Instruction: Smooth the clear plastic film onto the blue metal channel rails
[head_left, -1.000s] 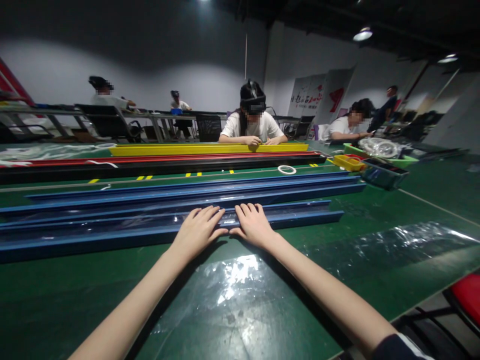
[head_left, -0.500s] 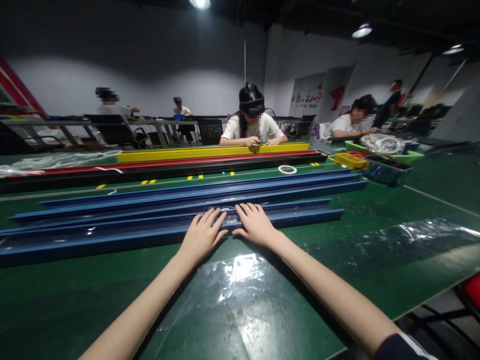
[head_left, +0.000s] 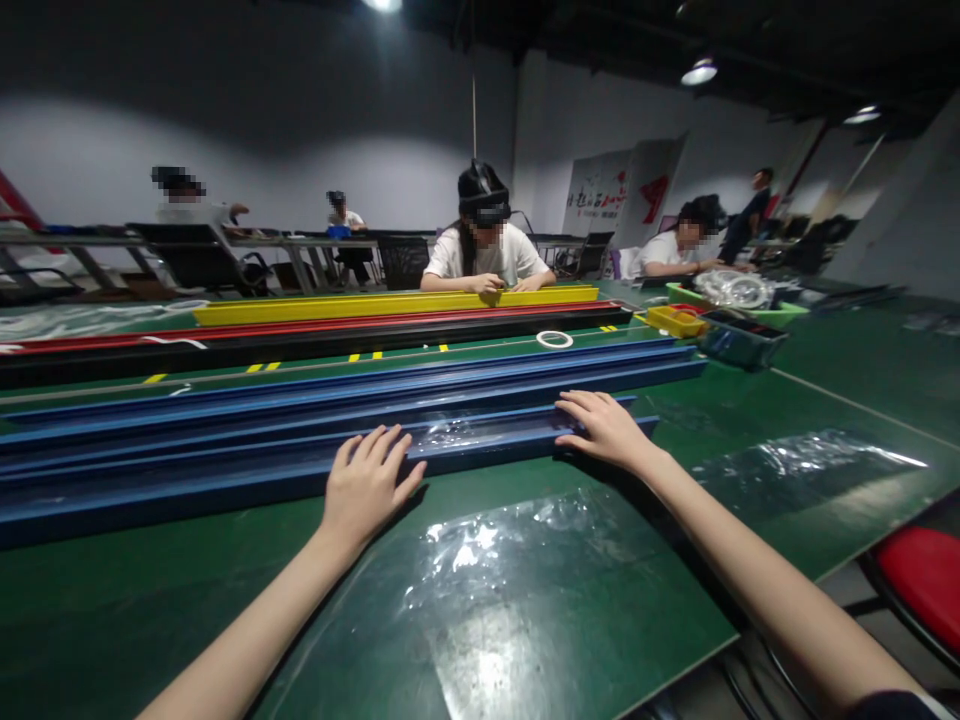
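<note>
Blue channel (head_left: 487,457) runs beneath the fingers of the left hand (head_left: 367,485) and the right hand (head_left: 604,428), crossing the middle of the frame from the left edge to right of centre and rising a little rightward. Its long axis lies across the reach of the hands, not along it. The left hand is palm down, fingers spread and thumb out, over the near wall just left of centre; the right hand, fingers extended, is over the channel close to its right end, the nearer of the 2 to that end. The hands are well apart and neither pinches anything visible; how hard they press, I cannot tell. Clear film (head_left: 446,432) glints inside the channel between them. At bottom centre a clear sheet (head_left: 480,570) lies on the green tabletop (head_left: 97,630). Just beyond the channel, more blue profile (head_left: 420,392) runs alongside, then a white ring (head_left: 554,340). At upper right, 3 containers cluster: a green tray (head_left: 787,313) holding a clear, whitish coil (head_left: 735,288), a yellow tray (head_left: 675,323), its contents too small to tell, and a see-through box (head_left: 739,343) with dark things inside
</note>
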